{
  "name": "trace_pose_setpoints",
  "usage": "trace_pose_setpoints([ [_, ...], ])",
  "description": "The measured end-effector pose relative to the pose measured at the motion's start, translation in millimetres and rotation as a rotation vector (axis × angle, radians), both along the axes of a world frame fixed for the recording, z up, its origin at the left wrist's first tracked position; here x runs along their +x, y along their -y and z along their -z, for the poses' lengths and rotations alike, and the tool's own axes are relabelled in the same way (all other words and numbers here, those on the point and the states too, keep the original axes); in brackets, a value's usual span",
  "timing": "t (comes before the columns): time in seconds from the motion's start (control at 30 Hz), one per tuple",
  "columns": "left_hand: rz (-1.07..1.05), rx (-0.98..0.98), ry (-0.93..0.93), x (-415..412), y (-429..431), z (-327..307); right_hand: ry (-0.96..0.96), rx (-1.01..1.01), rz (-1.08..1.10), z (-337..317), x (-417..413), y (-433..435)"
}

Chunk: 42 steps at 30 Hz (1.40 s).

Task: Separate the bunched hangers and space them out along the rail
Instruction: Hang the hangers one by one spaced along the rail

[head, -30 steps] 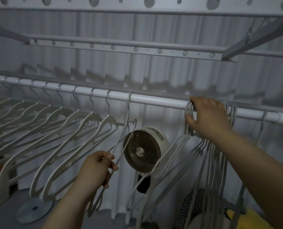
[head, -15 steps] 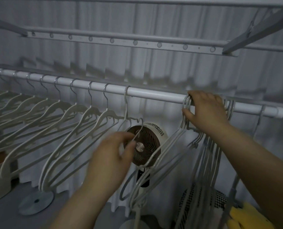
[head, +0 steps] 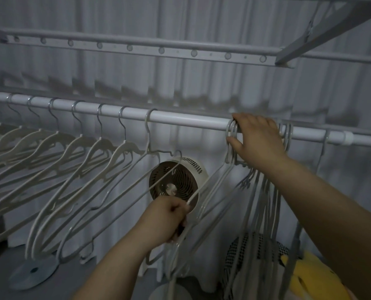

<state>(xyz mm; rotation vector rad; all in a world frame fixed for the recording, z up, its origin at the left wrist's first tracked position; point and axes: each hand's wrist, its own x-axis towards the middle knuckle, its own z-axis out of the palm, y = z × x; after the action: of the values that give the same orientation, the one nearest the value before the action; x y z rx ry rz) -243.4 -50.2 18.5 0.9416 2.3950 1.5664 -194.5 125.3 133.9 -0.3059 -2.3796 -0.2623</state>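
— Where are the hangers?

— All on the white rail [head: 191, 121]. The spaced hangers [head: 104, 147] on the left hang one by one, pale, with broad shoulders and metal hooks. The bunched hangers [head: 231, 134] on the right are thin and grey, their hooks packed tight.

— And the hands?

— The right hand [head: 258, 141] reaches up, its fingers curled over the rail and the packed hooks, thumb against the leftmost hook. The left hand [head: 165, 219] is lower, in front of a round fan [head: 180, 180]. It's a fist clenched round the low end of one thin hanger [head: 210, 183] that slants up to the bunch.
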Motion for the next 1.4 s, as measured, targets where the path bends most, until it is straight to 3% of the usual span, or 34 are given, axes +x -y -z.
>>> trace_pose_setpoints([
  [0.57,-0.283,0.114,0.064,-11.4,27.6,0.0,-0.052,-0.006,0.0,5.4,-5.6,-7.2],
  [1.0,-0.29,0.041,0.053,-14.9,40.5,3.9,-0.02,0.008,-0.028,2.8,-12.0,0.9],
  [1.2,-0.436,0.036,-0.192,-14.8,43.1,-0.7,0.0,0.017,-0.061,0.1,-7.9,-0.3],
  [1.4,-0.39,-0.099,-0.214,-11.6,29.8,0.5,0.009,0.012,-0.09,-1.1,-4.4,-5.7],
])
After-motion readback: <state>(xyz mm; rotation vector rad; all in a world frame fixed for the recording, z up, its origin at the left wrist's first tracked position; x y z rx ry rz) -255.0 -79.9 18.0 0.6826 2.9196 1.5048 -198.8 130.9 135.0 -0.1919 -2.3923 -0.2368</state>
